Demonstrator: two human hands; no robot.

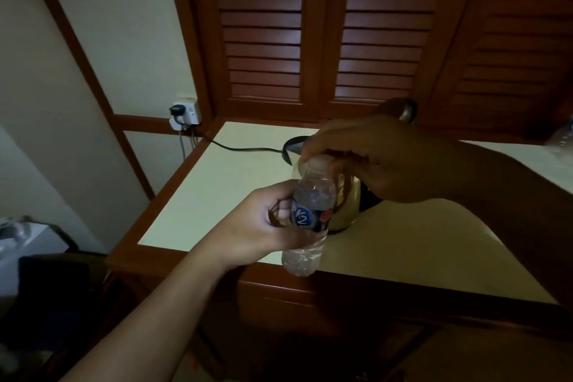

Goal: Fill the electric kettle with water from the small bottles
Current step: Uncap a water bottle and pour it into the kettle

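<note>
Bottle: a small water bottle with a blue label is held upright at the centre of the frame, above the near edge of the counter. It looks full, so by this judgement no water from it has been poured yet.
Left hand: the left hand wraps round the labelled middle of the bottle, most likely to keep it from turning.
Right hand: the right hand comes down from above, its fingers curled over the cap. This looks like a grip for unscrewing, though the cap itself is mostly covered.
Kettle: the electric kettle stands on the counter just behind the bottle, right of centre. The right hand hides most of it, so whether its lid is open cannot be told.
Why so close: opening the bottle next to the kettle keeps the pour short.
Cord: a black cord runs from the kettle to the wall socket at left of centre, so spills near the base matter.
Spare: a second bottle shows blurred at the right edge.
</note>
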